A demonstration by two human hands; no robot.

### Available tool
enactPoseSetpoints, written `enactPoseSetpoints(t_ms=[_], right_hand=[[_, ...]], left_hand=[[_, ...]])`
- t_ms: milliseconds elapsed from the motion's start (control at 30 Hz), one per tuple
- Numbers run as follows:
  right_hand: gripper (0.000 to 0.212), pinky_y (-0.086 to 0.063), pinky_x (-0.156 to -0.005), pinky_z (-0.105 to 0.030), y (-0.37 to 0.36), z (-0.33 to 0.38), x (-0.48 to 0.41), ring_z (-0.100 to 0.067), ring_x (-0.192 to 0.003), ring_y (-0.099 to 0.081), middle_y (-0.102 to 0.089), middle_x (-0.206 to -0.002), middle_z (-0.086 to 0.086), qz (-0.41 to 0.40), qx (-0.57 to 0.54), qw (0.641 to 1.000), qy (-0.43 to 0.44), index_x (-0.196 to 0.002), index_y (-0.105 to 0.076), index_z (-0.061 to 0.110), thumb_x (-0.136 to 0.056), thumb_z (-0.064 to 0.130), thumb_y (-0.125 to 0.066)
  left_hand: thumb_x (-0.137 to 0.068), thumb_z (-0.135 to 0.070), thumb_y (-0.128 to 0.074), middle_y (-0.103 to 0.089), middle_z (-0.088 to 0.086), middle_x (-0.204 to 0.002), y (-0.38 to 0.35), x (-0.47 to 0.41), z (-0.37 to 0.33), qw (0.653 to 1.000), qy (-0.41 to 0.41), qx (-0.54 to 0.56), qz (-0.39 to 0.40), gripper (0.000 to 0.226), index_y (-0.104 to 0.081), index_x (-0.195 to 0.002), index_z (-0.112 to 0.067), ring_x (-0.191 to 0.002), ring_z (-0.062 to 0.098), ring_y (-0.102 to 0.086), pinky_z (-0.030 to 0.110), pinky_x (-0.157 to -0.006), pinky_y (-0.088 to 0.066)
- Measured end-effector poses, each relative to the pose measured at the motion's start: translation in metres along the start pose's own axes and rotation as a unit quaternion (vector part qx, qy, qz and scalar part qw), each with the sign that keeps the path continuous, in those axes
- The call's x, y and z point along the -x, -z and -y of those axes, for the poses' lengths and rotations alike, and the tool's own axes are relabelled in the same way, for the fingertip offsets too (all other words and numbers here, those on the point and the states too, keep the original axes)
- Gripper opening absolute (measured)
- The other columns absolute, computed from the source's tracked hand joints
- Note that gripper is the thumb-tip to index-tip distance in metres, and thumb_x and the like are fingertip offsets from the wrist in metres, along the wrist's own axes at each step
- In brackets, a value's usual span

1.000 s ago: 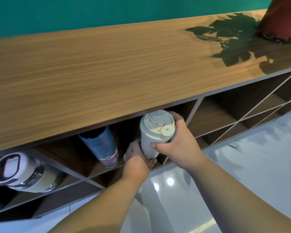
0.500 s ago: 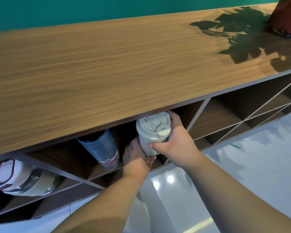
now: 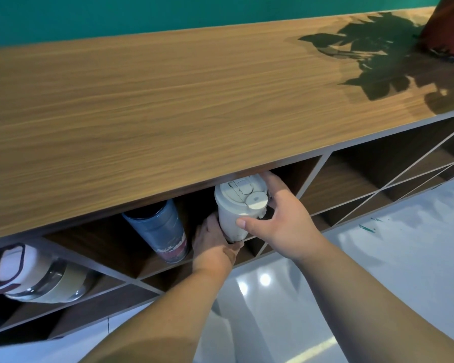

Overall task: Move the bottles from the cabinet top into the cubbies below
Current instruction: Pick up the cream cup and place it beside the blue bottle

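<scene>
- Head view, progress: the long wood-grain cabinet top [image 3: 168, 100] is showing no bottles on the stretch in view; only a red-brown object [image 3: 451, 24] at its far right corner and a leafy shadow are sitting there, so the task is looking close to finished.
- Two bottles are already resting in the cubbies below: a white bottle with a dark-rimmed loop lid and clear middle band [image 3: 29, 273], lying tilted in the far-left cubby, and a tall blue-grey bottle with a dark cap and a red printed band at its base [image 3: 160, 227], leaning in the next cubby [image 3: 102, 239].
- A cream-white tumbler with a flip-top lid [image 3: 240, 205] is sitting at the mouth of that same cubby, just right of the blue-grey bottle, its lid facing outward and upward.
- Whether its base is already bearing on the cubby floor is hard to tell, as the hands are covering it.
- Pose: the right hand [image 3: 283, 218] is wrapping the tumbler's right side, thumb across the front, grip closed on it.
- The left hand [image 3: 215, 242] is cupping the tumbler's lower end from below-left, fingers closed against it, forearm reaching up from below.
</scene>
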State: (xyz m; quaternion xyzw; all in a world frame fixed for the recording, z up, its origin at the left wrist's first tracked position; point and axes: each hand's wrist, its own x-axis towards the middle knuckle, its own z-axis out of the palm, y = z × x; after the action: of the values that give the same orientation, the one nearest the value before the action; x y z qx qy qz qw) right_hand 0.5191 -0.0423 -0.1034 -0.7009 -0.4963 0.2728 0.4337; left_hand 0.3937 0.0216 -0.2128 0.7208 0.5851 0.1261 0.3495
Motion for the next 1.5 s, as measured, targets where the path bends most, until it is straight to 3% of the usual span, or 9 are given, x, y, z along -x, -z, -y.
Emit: enactPoseSetpoints(t_ms=[200,533,700,900,1067,1167,1267,1500], right_hand=[[0.083,-0.047,-0.111,-0.042,-0.002,-0.004,0.0,-0.009,-0.132,-0.056,-0.061,-0.139,0.007,-0.015,0.014,1.0,-0.009,-0.14,-0.047,0.044,-0.068,0.031,-0.085],[0.086,-0.051,-0.107,-0.042,-0.006,-0.007,0.0,-0.01,-0.127,-0.061,-0.064,-0.136,0.007,-0.026,-0.001,1.0,-0.016,-0.143,-0.05,0.037,-0.065,0.036,-0.086],[0.098,-0.048,-0.111,-0.036,-0.004,-0.002,0.002,-0.007,-0.13,-0.058,-0.062,-0.139,0.008,-0.005,-0.012,1.0,-0.018,-0.148,-0.041,0.035,-0.065,0.024,-0.09],[0.104,-0.047,-0.112,-0.036,0.0,0.002,0.004,-0.005,-0.132,-0.056,-0.059,-0.142,0.009,-0.013,-0.042,0.999,-0.02,-0.151,-0.039,0.034,-0.059,0.032,-0.088],[0.091,-0.046,-0.11,-0.031,0.0,0.005,0.005,-0.005,-0.133,-0.054,-0.058,-0.141,0.01,-0.021,-0.033,0.999,-0.009,-0.145,-0.046,0.037,-0.063,0.033,-0.086],[0.081,-0.044,-0.108,-0.025,-0.001,0.007,0.004,-0.003,-0.132,-0.052,-0.058,-0.139,0.011,-0.026,-0.008,1.0,-0.003,-0.143,-0.052,0.036,-0.068,0.033,-0.083],[0.08,-0.045,-0.111,-0.031,-0.003,0.006,0.004,-0.005,-0.132,-0.053,-0.058,-0.139,0.011,-0.034,0.008,0.999,-0.003,-0.144,-0.053,0.032,-0.069,0.034,-0.082],[0.077,-0.052,-0.105,-0.042,-0.002,0.001,0.001,-0.01,-0.124,-0.062,-0.065,-0.132,0.008,-0.038,0.011,0.999,-0.024,-0.139,-0.055,0.033,-0.068,0.037,-0.084]], left_hand=[[-0.077,-0.031,-0.087,-0.053,0.007,-0.145,0.001,0.001,0.0,1.0,0.008,-0.007,0.008,0.093,-0.033,-0.151,-0.019,-0.138,0.026,-0.044,0.036,-0.111,-0.037],[-0.079,-0.031,-0.086,-0.054,0.008,-0.143,0.002,0.0,0.002,1.0,0.004,-0.003,0.022,0.089,-0.035,-0.15,-0.019,-0.137,0.026,-0.046,0.036,-0.11,-0.039],[-0.067,-0.035,-0.092,-0.049,0.004,-0.152,0.006,0.002,-0.001,0.999,0.003,0.048,0.022,0.104,-0.034,-0.153,-0.026,-0.142,0.026,-0.043,0.039,-0.114,-0.038],[-0.053,-0.04,-0.096,-0.04,-0.004,-0.157,0.019,0.011,-0.014,0.983,0.034,0.179,-0.001,0.122,-0.028,-0.155,-0.038,-0.143,0.02,-0.039,0.048,-0.115,-0.04],[-0.047,-0.042,-0.094,-0.05,-0.014,-0.148,0.024,0.013,-0.016,0.969,0.003,0.248,0.013,0.118,-0.034,-0.149,-0.045,-0.135,0.009,-0.048,0.042,-0.112,-0.044],[-0.065,-0.027,-0.094,-0.056,-0.018,-0.134,0.029,0.013,-0.016,0.973,-0.012,0.228,0.036,0.096,-0.042,-0.144,-0.046,-0.123,0.007,-0.053,0.031,-0.098,-0.043],[-0.076,-0.022,-0.089,-0.058,-0.009,-0.139,0.032,0.009,-0.015,0.98,-0.014,0.194,0.039,0.083,-0.046,-0.144,-0.041,-0.124,0.014,-0.056,0.029,-0.093,-0.041],[-0.076,-0.023,-0.089,-0.057,-0.008,-0.14,0.032,0.01,-0.016,0.982,0.006,0.186,0.033,0.081,-0.046,-0.144,-0.036,-0.125,0.017,-0.056,0.03,-0.093,-0.042]])
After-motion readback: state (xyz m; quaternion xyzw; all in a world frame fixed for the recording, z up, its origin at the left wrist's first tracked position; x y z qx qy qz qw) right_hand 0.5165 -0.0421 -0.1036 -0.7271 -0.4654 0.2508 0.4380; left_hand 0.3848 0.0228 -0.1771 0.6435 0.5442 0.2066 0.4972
